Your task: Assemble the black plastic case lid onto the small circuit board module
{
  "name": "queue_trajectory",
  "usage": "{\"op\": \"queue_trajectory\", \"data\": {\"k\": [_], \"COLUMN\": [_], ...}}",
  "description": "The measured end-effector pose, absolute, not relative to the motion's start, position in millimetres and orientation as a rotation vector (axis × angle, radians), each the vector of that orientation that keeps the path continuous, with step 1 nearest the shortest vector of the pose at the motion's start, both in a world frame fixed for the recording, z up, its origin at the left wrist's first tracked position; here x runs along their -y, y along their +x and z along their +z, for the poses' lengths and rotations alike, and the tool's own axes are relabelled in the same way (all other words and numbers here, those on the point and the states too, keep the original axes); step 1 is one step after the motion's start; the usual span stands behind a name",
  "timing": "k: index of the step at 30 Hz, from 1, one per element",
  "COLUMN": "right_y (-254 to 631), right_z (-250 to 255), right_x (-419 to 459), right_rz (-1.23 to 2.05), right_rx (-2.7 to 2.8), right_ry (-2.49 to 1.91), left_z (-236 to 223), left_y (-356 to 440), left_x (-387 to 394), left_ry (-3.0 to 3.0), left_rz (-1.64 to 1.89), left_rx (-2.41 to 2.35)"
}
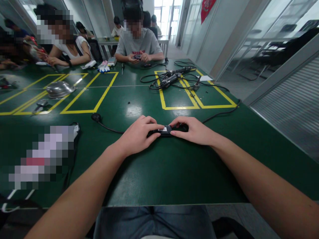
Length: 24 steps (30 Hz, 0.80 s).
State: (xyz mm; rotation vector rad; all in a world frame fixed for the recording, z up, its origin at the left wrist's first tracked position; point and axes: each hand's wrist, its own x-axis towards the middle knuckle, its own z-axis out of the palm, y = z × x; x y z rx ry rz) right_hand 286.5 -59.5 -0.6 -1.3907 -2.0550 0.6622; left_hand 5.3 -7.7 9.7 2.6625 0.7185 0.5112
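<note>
A small black power adapter point(163, 130) with a white label lies low over the green table, between my two hands. My left hand point(139, 135) pinches its left end, with the thumb on the near side and fingers over the top. On the other end, the thumb and fingers of my right hand point(193, 130) are closed around it. A black cord runs left from under my left hand to a plug point(96, 117) on the table. Another black cable point(219, 113) emerges beyond my right hand and trails to the right. My palms hide parts of both cords.
Electric screwdrivers point(170, 80) with tangled cables lie across yellow tape rectangles at the far right. A metal bowl point(60, 89) stands at the far left. Nearer, on the left, is a blurred-out item point(42, 157). Across the table sits a person in grey point(138, 43).
</note>
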Motion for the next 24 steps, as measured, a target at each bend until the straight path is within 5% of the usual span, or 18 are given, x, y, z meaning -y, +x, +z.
{"op": "queue_trajectory", "data": {"k": [24], "right_y": [283.6], "right_z": [-10.2], "right_x": [56.3], "right_rz": [0.640], "right_rx": [2.045], "right_ry": [-1.352], "left_z": [12.8], "left_y": [17.1], "left_x": [21.3], "left_ry": [2.945], "left_rz": [0.280], "left_rx": [-0.695]}}
